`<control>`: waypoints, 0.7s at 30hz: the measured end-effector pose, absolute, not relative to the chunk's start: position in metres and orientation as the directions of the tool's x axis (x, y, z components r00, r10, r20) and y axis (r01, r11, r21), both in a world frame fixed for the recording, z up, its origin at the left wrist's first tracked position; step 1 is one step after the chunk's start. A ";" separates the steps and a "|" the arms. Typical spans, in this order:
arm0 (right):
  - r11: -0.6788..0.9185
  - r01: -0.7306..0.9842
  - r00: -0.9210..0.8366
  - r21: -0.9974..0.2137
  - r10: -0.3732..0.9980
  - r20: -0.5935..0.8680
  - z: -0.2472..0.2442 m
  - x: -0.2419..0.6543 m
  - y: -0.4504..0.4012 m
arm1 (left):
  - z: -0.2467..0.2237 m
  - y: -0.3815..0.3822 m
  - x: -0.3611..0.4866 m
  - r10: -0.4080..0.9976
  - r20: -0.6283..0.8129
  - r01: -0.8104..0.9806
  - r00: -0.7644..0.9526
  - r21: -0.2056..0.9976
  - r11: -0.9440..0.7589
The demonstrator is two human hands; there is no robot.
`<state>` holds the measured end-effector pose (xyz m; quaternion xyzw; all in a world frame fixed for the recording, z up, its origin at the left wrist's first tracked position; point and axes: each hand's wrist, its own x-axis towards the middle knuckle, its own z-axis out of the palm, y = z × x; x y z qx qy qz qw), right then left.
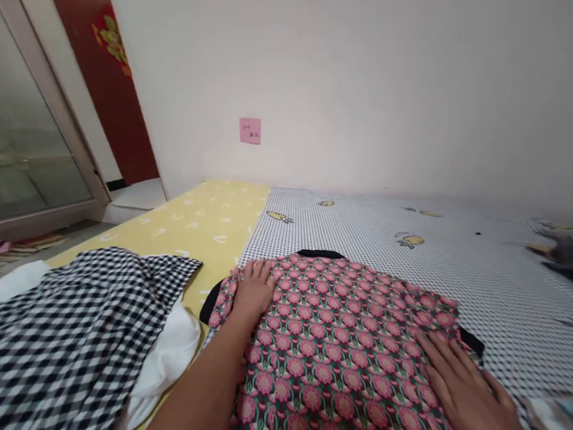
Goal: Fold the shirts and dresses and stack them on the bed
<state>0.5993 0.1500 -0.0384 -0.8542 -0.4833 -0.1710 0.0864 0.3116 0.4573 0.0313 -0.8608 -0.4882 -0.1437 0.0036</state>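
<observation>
A pink-flowered garment (336, 340) with green and dark details lies spread out in front of me, with black cloth showing at its top edge and both upper corners. My left hand (254, 289) rests flat on its upper left part, fingers stretched away from me. Over on the right side, my right hand (467, 385) lies on the cloth with its fingers extended toward the upper left. Neither hand holds anything. The garment's lower end runs out of view.
To the left lies a black-and-white checked garment (76, 330) over white cloth (173, 335). Beneath are a yellow sheet (200, 221) and a checked sheet (365, 228) with fruit prints. A pink note (250, 131) sticks to the wall. Folded cloth (567, 420) sits at right.
</observation>
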 end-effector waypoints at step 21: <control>-0.666 0.746 0.629 0.022 0.714 0.308 0.025 0.538 0.173 | -0.003 0.313 0.224 0.631 0.320 0.692 0.707 -0.129 -0.710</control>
